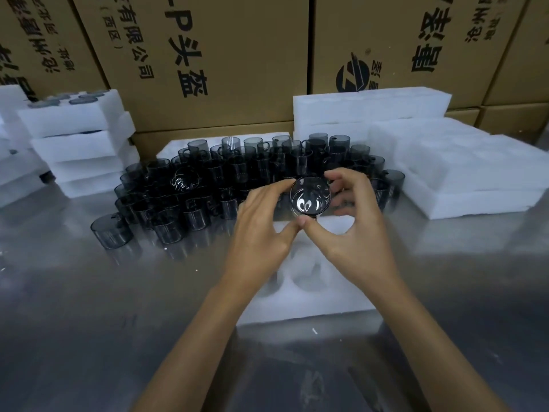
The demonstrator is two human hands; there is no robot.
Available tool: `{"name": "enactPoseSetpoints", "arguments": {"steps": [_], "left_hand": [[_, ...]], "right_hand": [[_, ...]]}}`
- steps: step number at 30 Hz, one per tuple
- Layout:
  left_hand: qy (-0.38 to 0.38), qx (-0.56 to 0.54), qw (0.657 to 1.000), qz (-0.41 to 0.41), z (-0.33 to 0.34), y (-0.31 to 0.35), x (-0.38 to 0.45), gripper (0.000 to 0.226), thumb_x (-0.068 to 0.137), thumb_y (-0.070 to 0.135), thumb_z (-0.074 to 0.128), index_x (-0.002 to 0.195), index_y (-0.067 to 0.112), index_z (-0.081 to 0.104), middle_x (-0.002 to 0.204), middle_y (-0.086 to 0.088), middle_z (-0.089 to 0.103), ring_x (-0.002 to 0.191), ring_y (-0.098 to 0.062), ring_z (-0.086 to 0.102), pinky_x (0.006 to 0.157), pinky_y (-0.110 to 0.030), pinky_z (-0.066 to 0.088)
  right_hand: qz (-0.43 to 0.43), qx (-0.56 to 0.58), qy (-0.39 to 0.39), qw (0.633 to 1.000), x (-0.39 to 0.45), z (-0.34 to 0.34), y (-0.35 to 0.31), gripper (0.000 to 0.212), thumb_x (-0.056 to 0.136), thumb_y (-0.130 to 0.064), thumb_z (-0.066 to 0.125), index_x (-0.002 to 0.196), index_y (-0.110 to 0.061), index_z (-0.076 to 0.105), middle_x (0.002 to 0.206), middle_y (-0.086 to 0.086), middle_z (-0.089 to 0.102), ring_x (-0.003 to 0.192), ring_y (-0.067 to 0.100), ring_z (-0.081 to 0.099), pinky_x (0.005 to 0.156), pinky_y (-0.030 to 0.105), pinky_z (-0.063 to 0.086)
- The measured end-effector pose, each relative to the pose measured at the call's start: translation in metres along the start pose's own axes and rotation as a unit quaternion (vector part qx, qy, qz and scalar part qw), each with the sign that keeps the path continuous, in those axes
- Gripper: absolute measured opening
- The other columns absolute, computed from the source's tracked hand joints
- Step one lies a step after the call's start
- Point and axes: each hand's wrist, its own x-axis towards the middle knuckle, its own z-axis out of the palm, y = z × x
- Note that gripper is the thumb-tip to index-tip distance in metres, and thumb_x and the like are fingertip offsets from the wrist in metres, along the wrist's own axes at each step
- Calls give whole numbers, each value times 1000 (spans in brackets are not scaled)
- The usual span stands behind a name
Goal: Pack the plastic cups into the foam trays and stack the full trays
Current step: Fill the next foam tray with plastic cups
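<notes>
Both hands hold one smoky grey plastic cup (310, 195) tipped so its round end faces me, just above the far end of a white foam tray (309, 295). My left hand (264, 230) grips the cup's left side with fingers on top and thumb below. My right hand (355, 224) curls round its right side, thumb meeting the left thumb underneath. The tray's round pockets that show between my arms hold nothing. Behind the hands stands a dense crowd of the same grey cups (208, 185) on the metal table.
A stack of filled foam trays (80, 144) rises at the left, cup ends showing on top. Piles of white foam trays (463, 171) fill the right side. Brown cardboard cartons (237, 55) wall off the back. The steel tabletop (89, 307) is reflective.
</notes>
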Motion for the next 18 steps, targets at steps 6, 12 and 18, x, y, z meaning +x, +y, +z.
{"name": "enactPoseSetpoints", "arguments": {"steps": [6, 12, 18], "left_hand": [[-23, -27, 999, -33, -8, -7, -6, 62, 82, 18, 77, 134, 40, 51, 128, 20, 54, 127, -1, 47, 109, -34, 39], [-118, 5, 992, -45, -10, -17, -11, 66, 90, 17, 70, 139, 46, 39, 130, 33, 47, 128, 10, 39, 116, -45, 29], [-181, 28, 981, -59, -7, -25, -13, 65, 94, 19, 63, 146, 46, 33, 133, 31, 41, 140, -3, 34, 119, -42, 24]], "right_hand": [[4, 26, -25, 999, 2, -4, 3, 39, 95, -6, 62, 132, -17, 61, 103, -5, 56, 90, 7, 58, 87, 20, 48], [42, -42, -64, 996, 1, 0, 14, 27, 93, -13, 65, 118, -21, 68, 99, -8, 57, 91, 7, 59, 82, 28, 51], [100, -74, -79, 989, 0, 1, 25, 22, 92, -19, 65, 112, -25, 70, 95, -13, 58, 91, 5, 59, 74, 17, 46]]}}
